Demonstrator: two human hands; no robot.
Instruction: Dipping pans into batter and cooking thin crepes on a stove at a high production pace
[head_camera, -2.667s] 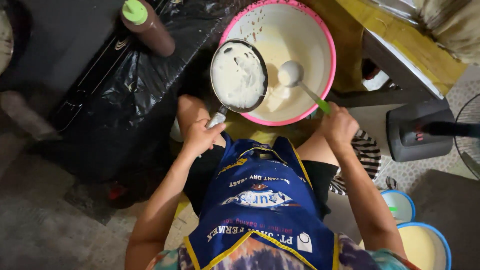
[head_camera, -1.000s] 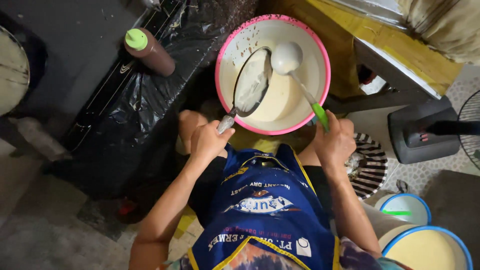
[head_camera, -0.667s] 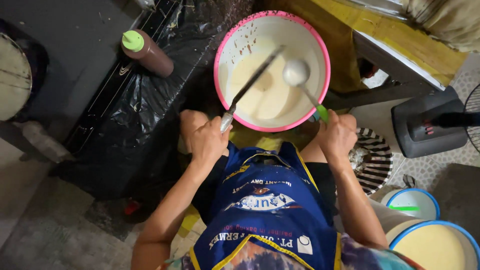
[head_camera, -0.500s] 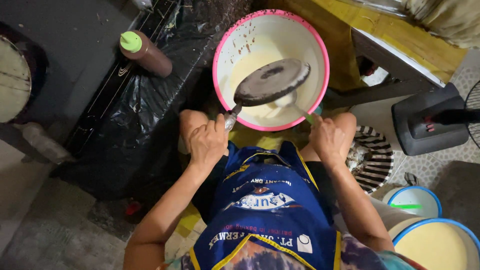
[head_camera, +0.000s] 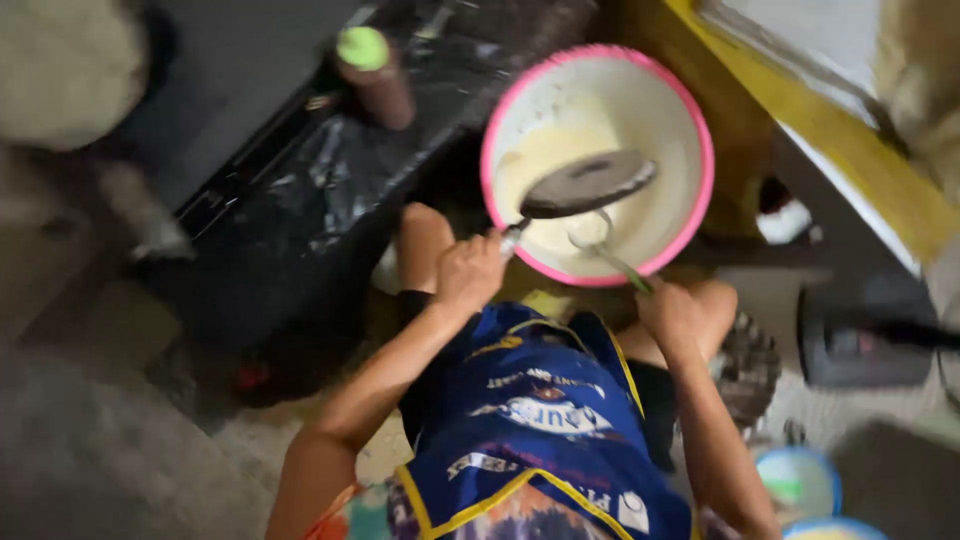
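While the small dark pan (head_camera: 588, 183) hangs over the big pink-rimmed bowl (head_camera: 700, 130), the left hand (head_camera: 468, 272) is curled tight around the pan's handle. The pan sits up and to the right of that fist. Its long line, from handle to round part, runs from the fist out over the pale batter (head_camera: 545, 165) in the bowl. The pan looks turned over, dark bottom up, but the picture is blurry, so this is not sure.

Just under the pan lies a ladle (head_camera: 590, 235) with a green handle. The right hand (head_camera: 672, 312) is closed on the end of that handle. The ladle's cup sits up and to the left of this hand, close below the pan. So the 2 hands are on either side of the bowl's near edge, and the left hand is the nearer 1 to the pan.

Farther out, to the left of the bowl, a brown bottle with a green cap (head_camera: 372, 65) stands on black plastic sheet (head_camera: 330, 190). Below the hands is a blue apron (head_camera: 545, 420).
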